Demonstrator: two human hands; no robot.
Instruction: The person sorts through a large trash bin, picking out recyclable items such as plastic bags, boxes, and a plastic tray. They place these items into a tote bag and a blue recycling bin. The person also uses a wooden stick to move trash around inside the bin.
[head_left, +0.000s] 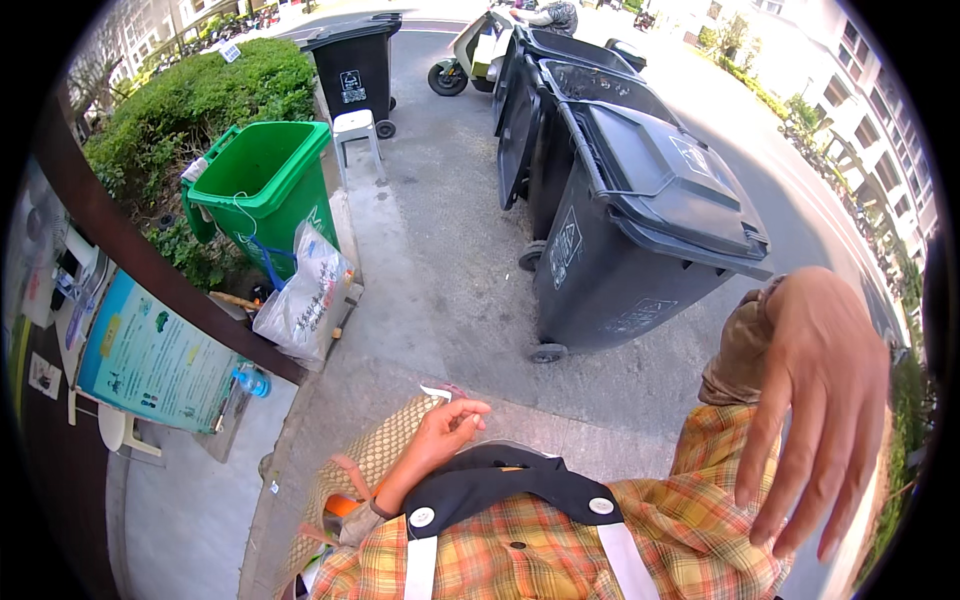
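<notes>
My left hand (450, 427) is low in the middle, its fingers curled. Beside that arm hangs a tan patterned bag (375, 450) with pinkish straps; whether my fingers hold any part of it is unclear. My right hand (821, 412) is raised at the right, close to the camera, fingers apart and pointing down, with nothing in it. Beyond it stands a dark grey wheeled bin (622, 277), its lid closed. An open green bin (300, 202) is at the left, with a white plastic sack (307, 292) bearing writing against its front.
More dark wheeled bins (551, 120) line up behind the nearest one. A grey plastic stool (354, 124) stands by another dark bin (352, 71). A person (559, 16) is near a scooter (472, 56). At the left are a hedge (210, 97), a brown post (165, 270) and a printed board (154, 352).
</notes>
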